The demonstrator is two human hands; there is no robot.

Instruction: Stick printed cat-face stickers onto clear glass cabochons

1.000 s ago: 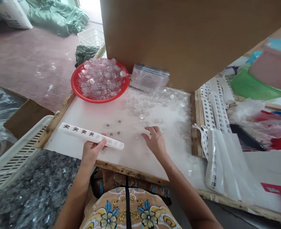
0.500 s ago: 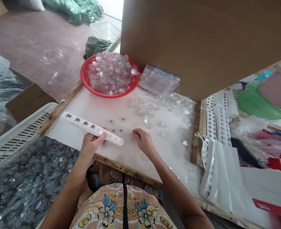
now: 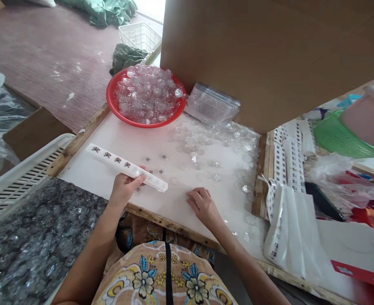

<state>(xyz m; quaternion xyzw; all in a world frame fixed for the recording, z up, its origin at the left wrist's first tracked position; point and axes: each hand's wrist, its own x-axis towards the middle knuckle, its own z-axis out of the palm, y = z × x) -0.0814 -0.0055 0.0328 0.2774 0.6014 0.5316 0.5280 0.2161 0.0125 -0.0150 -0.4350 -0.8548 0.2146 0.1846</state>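
A white sticker strip (image 3: 123, 165) with several small dark printed figures along its left part is pinched in my left hand (image 3: 126, 186), thumb on top. It slants above the white tabletop (image 3: 117, 127), its bare right end pointing toward the middle. Beyond and under it lie several small discs (image 3: 163, 157) bearing the same kind of figure. My right hand (image 3: 204, 207) is low over the table, right of the strip, with fingers bent together; whatever the fingertips hold, if anything, is hidden. Loose clear plastic discs (image 3: 217, 177) are scattered beyond and right of that hand.
A red basin (image 3: 110, 101) heaped with clear discs stands at the back, beside a clear plastic bag (image 3: 210, 106) and a tall cardboard box (image 3: 253, 55). Left is a white crate (image 3: 24, 173) by many clear pieces. More sticker sheets (image 3: 295, 165) lie right, past a wooden rim.
My right hand has moved right and nearer to my body, away from the stickered discs. The left hand still grips the strip, which has shifted slightly to the right.
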